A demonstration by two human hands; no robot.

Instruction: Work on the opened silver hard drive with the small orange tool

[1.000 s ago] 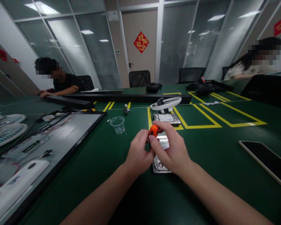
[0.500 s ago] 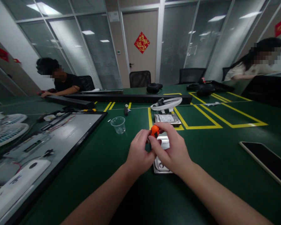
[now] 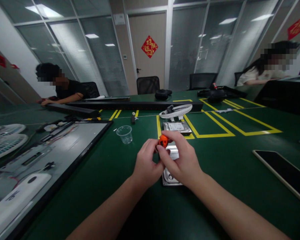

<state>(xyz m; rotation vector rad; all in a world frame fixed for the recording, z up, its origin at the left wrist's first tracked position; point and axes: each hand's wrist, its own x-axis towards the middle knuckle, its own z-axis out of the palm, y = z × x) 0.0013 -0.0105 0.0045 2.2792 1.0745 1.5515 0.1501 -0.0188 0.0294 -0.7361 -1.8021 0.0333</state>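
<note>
A screwdriver with an orange and black handle point(image 3: 163, 141) stands roughly upright over a silver hard drive point(image 3: 169, 178). Its thumb and fingers pinching that handle, my right hand point(image 3: 183, 156) is closed. My left hand point(image 3: 147, 161) is also closed, its fingers curled against the screwdriver just below the handle top. Both hands cover the shaft and tip, so contact with the drive cannot be seen. Much of the drive lies hidden under my hands. Just beyond them is a second hard drive point(image 3: 177, 127), label up.
A clear plastic cup point(image 3: 125, 135) stands left of my hands. Farther left lies a large panel point(image 3: 90, 133) with parts on it. A white fan grille point(image 3: 177, 111) rests behind the drives; a phone-like black slab point(image 3: 277, 166) lies right. Two people sit across the table.
The black patch on the screwdriver handle has shifted round, so the handle has turned a little in my right fingers. Both hands stay over the drive. The whole view has shifted slightly.
</note>
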